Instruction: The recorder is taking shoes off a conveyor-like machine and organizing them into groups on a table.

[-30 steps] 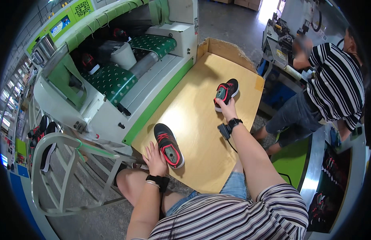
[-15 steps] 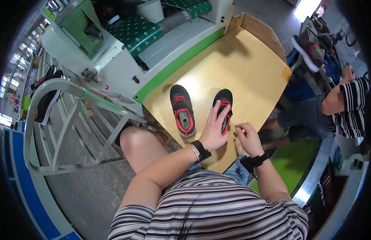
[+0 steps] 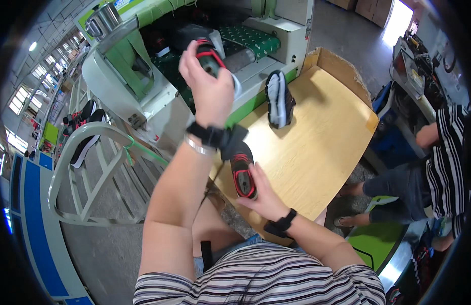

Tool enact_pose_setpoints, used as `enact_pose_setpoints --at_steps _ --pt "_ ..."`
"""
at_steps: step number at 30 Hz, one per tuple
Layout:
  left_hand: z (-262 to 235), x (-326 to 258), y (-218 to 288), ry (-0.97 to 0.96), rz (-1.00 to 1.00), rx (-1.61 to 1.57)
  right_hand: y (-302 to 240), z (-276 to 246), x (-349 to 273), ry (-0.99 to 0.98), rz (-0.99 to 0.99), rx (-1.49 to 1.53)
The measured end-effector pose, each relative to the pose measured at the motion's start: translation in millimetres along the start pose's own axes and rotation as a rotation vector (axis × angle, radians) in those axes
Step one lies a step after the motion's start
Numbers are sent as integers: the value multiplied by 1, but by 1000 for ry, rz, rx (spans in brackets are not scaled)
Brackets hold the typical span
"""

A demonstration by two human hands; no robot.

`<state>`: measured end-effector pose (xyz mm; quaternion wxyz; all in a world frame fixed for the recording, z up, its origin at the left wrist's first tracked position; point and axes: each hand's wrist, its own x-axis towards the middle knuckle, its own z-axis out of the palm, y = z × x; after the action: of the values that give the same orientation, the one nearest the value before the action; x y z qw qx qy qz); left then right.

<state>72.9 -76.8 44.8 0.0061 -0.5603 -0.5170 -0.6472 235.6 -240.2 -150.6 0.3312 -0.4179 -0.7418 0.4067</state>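
My left hand point(image 3: 211, 89) is raised at the machine's opening, its fingers around the heel end of a black shoe with red lining point(image 3: 207, 57). Down on the wooden board point(image 3: 316, 137), a second black-and-red shoe point(image 3: 242, 175) stands upright with its toe pointing away. My right hand point(image 3: 266, 197) grips that one by the heel, with thumb and fingers on its right and near sides. Near the board's far edge, a dark shoe point(image 3: 280, 99) lies tipped over with its pale sole showing, and neither hand touches it.
Beyond the board stands a machine with a green patterned conveyor belt point(image 3: 250, 39). Cardboard point(image 3: 342, 71) walls the board's far right edge. A pale metal rack point(image 3: 88, 173) with shoes point(image 3: 85, 132) is on the left. A person in a striped shirt point(image 3: 449, 162) stands at right.
My left hand has risen from the board to the machine opening and now holds a shoe. The right hand has moved left onto a shoe. A tipped shoe now lies near the board's far edge.
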Motion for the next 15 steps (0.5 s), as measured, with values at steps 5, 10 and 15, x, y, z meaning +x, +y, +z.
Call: enact_pose_setpoints --at_steps 5,10,15 --pt "-9 57 -111 -28 -312 358 8 36 7 52 74 123" --pt "-22 -1 -86 -213 -157 48 24 -42 15 254 328 564" --pt "-64 -142 -94 -582 -232 149 -9 -141 74 322 112 641"
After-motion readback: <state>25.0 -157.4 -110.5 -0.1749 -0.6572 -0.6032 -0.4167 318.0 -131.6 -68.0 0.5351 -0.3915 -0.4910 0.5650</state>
